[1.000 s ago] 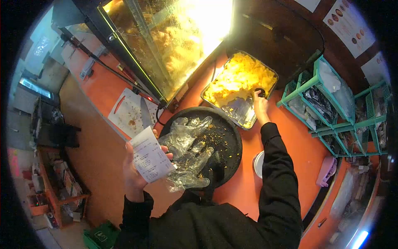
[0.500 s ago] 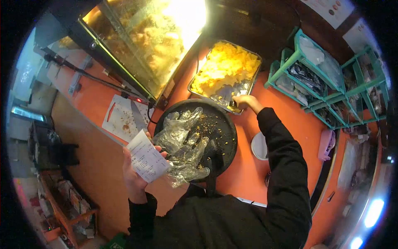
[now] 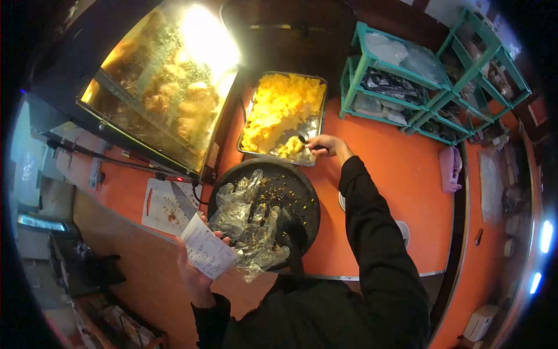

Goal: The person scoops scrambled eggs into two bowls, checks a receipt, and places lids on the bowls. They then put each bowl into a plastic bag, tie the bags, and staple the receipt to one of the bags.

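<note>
1. The person's left hand [image 3: 196, 272] was partly closed, its fingers curled around a white printed slip [image 3: 208, 249]; the small print was too fine to read.
2. Clear plastic gloves [image 3: 235, 215] lay crumpled just beside that hand, on the left part of a dark round pan [image 3: 303, 203] and over its near edge. Whether the hand also gripped them could not be told.
3. The right hand [image 3: 326, 146] was closed around the dark handle [image 3: 303, 140] of a utensil. Its far end could not be made out clearly among the food.
4. Yellow food [image 3: 285, 100] filled most of a rectangular metal tray [image 3: 318, 123], heaped deepest toward the far side. A smaller clump [image 3: 290, 146] sat at the near right, next to the handle, with bare metal showing around it.
5. The tray stood just beyond the pan, on an orange counter [image 3: 331, 250]. Brown and yellow crumbs [image 3: 278, 189] were scattered over the pan.
6. To the left was a brightly lit glass case [image 3: 160, 99], and nearer the person a white cutting board [image 3: 160, 212] with crumbs on it.
7. To the right stood teal racks [image 3: 427, 99] holding plastic bags, with a pink basket [image 3: 450, 168] near them.
</note>
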Demonstrator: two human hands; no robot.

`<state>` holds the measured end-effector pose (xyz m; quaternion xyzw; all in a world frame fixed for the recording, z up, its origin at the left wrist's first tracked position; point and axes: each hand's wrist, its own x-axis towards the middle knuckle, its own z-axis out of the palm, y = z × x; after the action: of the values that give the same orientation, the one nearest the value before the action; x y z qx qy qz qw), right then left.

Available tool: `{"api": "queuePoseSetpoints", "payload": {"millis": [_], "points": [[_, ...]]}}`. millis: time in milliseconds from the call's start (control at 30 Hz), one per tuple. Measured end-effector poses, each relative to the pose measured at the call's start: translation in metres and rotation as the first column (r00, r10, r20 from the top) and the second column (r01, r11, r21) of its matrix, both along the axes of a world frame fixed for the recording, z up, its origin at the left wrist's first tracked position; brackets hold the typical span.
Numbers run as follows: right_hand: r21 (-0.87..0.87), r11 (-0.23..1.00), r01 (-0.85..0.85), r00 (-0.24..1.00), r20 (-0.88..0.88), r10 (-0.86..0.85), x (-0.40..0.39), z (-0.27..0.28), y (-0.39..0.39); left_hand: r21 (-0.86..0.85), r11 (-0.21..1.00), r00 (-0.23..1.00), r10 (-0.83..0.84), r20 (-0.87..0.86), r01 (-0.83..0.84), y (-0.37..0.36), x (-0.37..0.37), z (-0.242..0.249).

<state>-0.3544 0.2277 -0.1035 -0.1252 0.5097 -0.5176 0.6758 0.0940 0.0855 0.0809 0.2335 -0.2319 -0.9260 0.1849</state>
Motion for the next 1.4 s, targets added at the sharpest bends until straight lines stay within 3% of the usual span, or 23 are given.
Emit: {"api": "queuePoseSetpoints", "payload": {"millis": [33,167,300,400,433,467,500,533,567,667,767,867,967,1067,1167,1200,1300,1400], "points": [[0.011,0.995,0.104,0.994,0.016,-0.104,0.001,0.005,0.005,-0.02,1.0,1.0,-0.021,-0.02,0.021,-0.002,-0.001,-0.005],[-0.132,0.985,0.115,0.993,-0.005,-0.116,-0.005,0.05,0.064,0.03,0.999,0.999,-0.039,0.008,0.038,0.003,-0.007,0.003],[-0.037,0.999,0.04,0.976,-0.212,-0.047,0.022,0.098,0.149,-0.009,0.996,0.996,-0.086,0.031,0.087,0.002,-0.013,0.003],[0.167,0.979,0.114,0.952,-0.3,-0.059,0.067,0.098,0.185,0.005,0.988,0.988,-0.157,-0.005,0.157,0.003,-0.024,-0.003],[0.264,0.956,0.13,0.843,-0.537,0.034,0.087,0.093,0.191,-0.003,0.984,0.984,-0.179,-0.001,0.179,0.006,-0.03,0.0],[0.247,0.956,0.159,0.698,-0.713,0.068,0.106,0.084,0.196,-0.009,0.979,0.979,-0.201,0.006,0.202,0.012,-0.036,0.003],[0.297,0.938,0.177,0.418,-0.886,0.202,0.128,0.075,0.198,-0.016,0.975,0.975,-0.224,0.013,0.224,0.015,-0.041,0.006],[0.34,0.917,0.21,0.09,-0.94,0.329,0.151,0.067,0.198,-0.009,0.971,0.971,-0.24,-0.002,0.24,0.016,-0.045,0.005],[0.37,0.893,0.256,-0.242,-0.87,0.43,0.168,0.061,0.198,-0.003,0.967,0.967,-0.256,-0.016,0.256,0.016,-0.049,0.001],[0.381,0.888,0.258,-0.244,-0.864,0.441,0.194,0.056,0.2,0.009,0.962,0.961,-0.274,0.032,0.274,0.021,-0.057,0.002],[0.287,0.871,0.398,-0.059,-0.94,0.336,0.191,0.056,0.207,-0.006,0.951,0.951,-0.308,0.026,0.308,0.028,-0.066,0.01],[0.213,0.867,0.451,0.026,-0.974,0.226,0.185,0.062,0.212,0.001,0.947,0.946,-0.322,0.041,0.323,0.029,-0.064,0.009],[0.012,0.883,0.469,-0.044,-0.998,0.037,0.183,0.067,0.213,0.003,0.942,0.942,-0.337,0.0,0.337,0.026,-0.066,0.004],[0.385,0.858,0.34,0.163,-0.922,0.35,0.186,0.073,0.205,0.027,0.945,0.945,-0.325,-0.026,0.326,0.024,-0.062,0.003],[0.066,0.921,0.384,0.021,-0.998,0.062,0.17,0.061,0.193,-0.002,0.955,0.955,-0.298,0.005,0.298,0.013,-0.059,0.001],[-0.084,0.934,0.347,0.035,-0.994,-0.103,0.16,0.073,0.18,-0.015,0.959,0.959,-0.282,0.029,0.282,0.01,-0.054,0.0],[0.11,0.945,0.307,0.225,-0.974,0.04,0.125,0.103,0.114,0.043,0.971,0.972,-0.235,0.022,0.234,0.009,-0.05,0.001],[0.166,0.965,0.202,-0.07,-0.981,0.183,0.09,0.059,0.025,0.03,0.977,0.977,-0.213,-0.004,0.213,0.004,-0.044,-0.003]]}}
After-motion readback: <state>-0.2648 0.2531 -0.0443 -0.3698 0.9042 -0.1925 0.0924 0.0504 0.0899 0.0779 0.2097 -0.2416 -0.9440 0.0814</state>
